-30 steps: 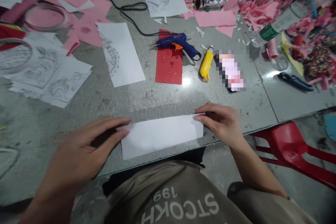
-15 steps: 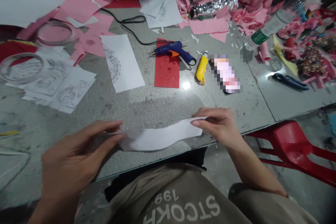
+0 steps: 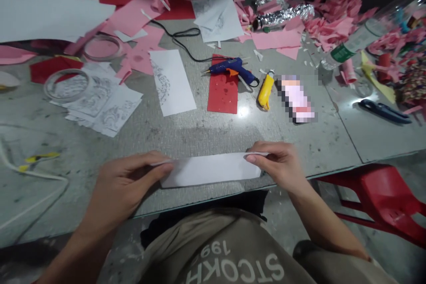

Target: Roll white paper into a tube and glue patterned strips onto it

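Observation:
A white sheet of paper (image 3: 209,170) stretches between my hands just above the table's near edge, its front face flat and blank. My left hand (image 3: 133,182) pinches its left end between thumb and fingers. At the other end, my right hand (image 3: 274,162) grips the upper corner, thumb in front. Beyond the paper lie a printed white sheet (image 3: 176,84), a red card (image 3: 222,95) with a blue glue gun (image 3: 228,65) across its top, and a yellow utility knife (image 3: 265,91).
A phone (image 3: 297,100), blurred out, lies right of the knife. Printed cut-outs (image 3: 109,102) and a tape roll (image 3: 68,85) are at the left. Pink paper scraps (image 3: 336,13), a plastic bottle (image 3: 353,44) and a dark blue tool (image 3: 384,111) fill the right. A red chair (image 3: 382,195) stands beside the table.
The paper has gone from wavy to straight and taut. My left hand has come closer to my right. The whole view has shifted slightly, so things on the table appear further right.

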`<state>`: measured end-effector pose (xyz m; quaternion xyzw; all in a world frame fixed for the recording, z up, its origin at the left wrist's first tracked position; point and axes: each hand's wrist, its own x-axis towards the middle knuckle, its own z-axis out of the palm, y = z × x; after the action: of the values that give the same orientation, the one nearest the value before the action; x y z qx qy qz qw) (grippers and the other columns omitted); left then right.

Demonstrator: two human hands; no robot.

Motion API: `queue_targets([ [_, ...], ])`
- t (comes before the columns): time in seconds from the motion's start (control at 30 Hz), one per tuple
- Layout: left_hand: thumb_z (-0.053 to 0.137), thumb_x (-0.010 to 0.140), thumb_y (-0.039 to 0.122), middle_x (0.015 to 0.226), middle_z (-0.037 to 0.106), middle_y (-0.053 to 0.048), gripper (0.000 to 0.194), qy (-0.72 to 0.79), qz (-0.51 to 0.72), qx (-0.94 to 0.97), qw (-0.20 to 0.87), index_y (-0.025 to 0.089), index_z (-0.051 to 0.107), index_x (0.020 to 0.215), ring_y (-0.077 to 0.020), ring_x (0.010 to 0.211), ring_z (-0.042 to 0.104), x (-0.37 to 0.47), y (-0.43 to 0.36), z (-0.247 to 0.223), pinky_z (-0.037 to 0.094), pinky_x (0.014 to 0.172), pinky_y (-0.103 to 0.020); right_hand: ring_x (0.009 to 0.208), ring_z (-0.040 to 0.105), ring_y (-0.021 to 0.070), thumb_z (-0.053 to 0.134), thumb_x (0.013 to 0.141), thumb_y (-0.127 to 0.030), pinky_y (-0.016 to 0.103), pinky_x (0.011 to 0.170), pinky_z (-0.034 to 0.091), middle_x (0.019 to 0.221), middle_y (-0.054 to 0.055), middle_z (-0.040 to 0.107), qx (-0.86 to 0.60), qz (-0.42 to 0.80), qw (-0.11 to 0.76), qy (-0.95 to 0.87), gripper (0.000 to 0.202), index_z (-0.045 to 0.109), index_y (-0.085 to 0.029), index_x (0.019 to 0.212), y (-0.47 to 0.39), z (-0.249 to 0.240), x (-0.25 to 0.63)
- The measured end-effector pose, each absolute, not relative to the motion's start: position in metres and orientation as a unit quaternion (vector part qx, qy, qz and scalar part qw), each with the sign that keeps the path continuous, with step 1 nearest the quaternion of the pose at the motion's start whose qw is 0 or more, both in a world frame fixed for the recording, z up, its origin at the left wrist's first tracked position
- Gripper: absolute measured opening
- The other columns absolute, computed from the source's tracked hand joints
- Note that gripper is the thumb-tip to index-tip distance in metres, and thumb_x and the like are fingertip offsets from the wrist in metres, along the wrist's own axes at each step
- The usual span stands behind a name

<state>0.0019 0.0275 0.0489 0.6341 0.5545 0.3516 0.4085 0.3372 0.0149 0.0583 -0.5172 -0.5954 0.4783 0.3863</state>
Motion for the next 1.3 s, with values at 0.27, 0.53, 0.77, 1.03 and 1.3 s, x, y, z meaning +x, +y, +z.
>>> queue_targets([
  [0.27,0.081,0.082,0.027,0.083,0.082,0.002,0.005,0.55,0.372,0.641,0.385,0.029,0.086,0.082,-0.0139,0.07,0.073,0.003,0.026,0.049,0.057,0.06,-0.017,0.065,0.062,0.0136,0.084,0.091,-0.025,0.029,0.06,0.046,0.073,0.002,0.074,-0.507,0.465,0.427,-0.587,0.017,0.08,-0.02,0.076,0.014,0.051,0.337],
  [0.53,0.081,0.082,0.025,0.08,0.082,0.006,0.01,0.584,0.378,0.615,0.371,0.034,0.086,0.082,-0.0112,0.072,0.074,0.009,0.022,0.054,0.058,0.069,-0.017,0.069,0.066,0.0153,0.085,0.09,-0.025,0.03,0.061,0.047,0.078,0.003,0.076,-0.498,0.467,0.422,-0.596,0.007,0.083,-0.02,0.085,0.013,0.052,0.337],
  [0.77,0.082,0.08,0.025,0.08,0.082,0.007,0.009,0.609,0.37,0.606,0.353,0.033,0.086,0.08,-0.0099,0.071,0.073,0.009,0.021,0.055,0.055,0.066,-0.016,0.066,0.067,0.0141,0.084,0.09,-0.021,0.029,0.061,0.051,0.076,0.003,0.078,-0.485,0.469,0.44,-0.593,0.011,0.084,-0.021,0.08,0.012,0.053,0.336],
  [1.03,0.083,0.08,0.025,0.081,0.082,0.009,0.011,0.609,0.386,0.607,0.335,0.035,0.086,0.081,-0.0093,0.071,0.073,0.01,0.021,0.05,0.055,0.067,-0.015,0.067,0.068,0.0156,0.086,0.09,-0.025,0.031,0.062,0.053,0.078,0.004,0.08,-0.497,0.456,0.445,-0.589,0.006,0.086,-0.023,0.083,0.01,0.048,0.336],
  [1.3,0.081,0.08,0.029,0.081,0.082,0.005,0.006,0.618,0.362,0.592,0.368,0.033,0.086,0.08,-0.0136,0.076,0.075,0.015,0.019,0.059,0.059,0.071,-0.019,0.069,0.07,0.0158,0.085,0.09,-0.026,0.031,0.064,0.054,0.08,0.004,0.08,-0.494,0.46,0.433,-0.597,0.008,0.084,-0.022,0.083,0.011,0.052,0.335],
])
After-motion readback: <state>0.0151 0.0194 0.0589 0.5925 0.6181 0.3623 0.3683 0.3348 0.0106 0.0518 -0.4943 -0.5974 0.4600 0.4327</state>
